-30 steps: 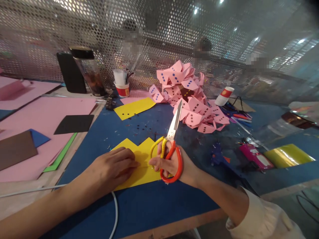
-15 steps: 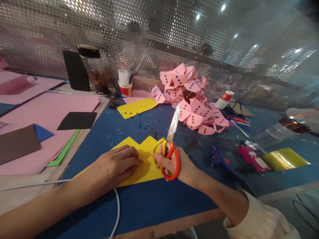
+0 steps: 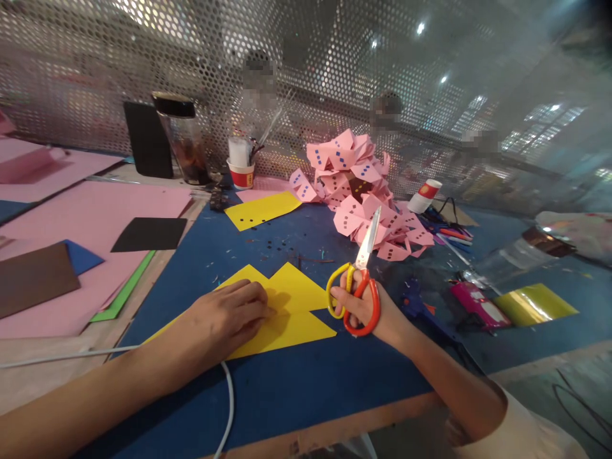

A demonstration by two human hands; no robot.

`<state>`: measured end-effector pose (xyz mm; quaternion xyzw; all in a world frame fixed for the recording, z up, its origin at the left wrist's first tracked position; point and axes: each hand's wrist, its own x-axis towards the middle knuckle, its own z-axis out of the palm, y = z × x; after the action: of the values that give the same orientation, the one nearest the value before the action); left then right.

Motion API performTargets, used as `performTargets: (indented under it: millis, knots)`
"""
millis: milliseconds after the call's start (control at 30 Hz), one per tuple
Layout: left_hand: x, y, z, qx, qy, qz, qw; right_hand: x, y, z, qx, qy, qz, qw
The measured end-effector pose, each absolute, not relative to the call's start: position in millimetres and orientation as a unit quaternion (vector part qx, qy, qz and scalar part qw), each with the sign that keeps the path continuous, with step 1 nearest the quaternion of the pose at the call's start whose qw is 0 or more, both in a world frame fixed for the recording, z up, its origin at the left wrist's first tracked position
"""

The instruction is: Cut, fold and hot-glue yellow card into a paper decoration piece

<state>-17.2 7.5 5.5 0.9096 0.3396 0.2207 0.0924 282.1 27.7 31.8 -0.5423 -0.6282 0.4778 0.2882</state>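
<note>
The right hand (image 3: 364, 307) had shifted outward, gripping the scissors (image 3: 368, 247) with blades together, baring the near-side corner of the yellow paper (image 3: 302, 287). The left hand (image 3: 228, 317), fingers bunched, still rested on that paper, steadying it against the bench (image 3: 306, 389).

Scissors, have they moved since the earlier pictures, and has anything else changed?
The right hand moved right with the scissors, uncovering the right end of the zigzag-edged yellow paper. Nothing was visibly let go or newly taken. The left hand stayed on that paper; the pink paper pile looks unchanged.
</note>
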Motion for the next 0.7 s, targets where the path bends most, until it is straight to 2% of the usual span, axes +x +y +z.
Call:
performTargets:
  millis: [400, 600, 700]
  knots:
    - [-17.9, 10.5, -2.9, 0.902, 0.339, 0.253, 0.087, 319.8, 22.4, 43.2, -0.597, -0.626, 0.399, 0.304]
    - [-17.2, 9.5, -5.0, 0.895, 0.350, 0.260, 0.099, 278.4, 13.4, 52.8, -0.522, -0.637, 0.456, 0.337]
    - [-18.8, 10.8, -8.0, 0.891, 0.359, 0.257, 0.104, 246.2, 11.9, 51.3, -0.478, -0.642, 0.509, 0.317]
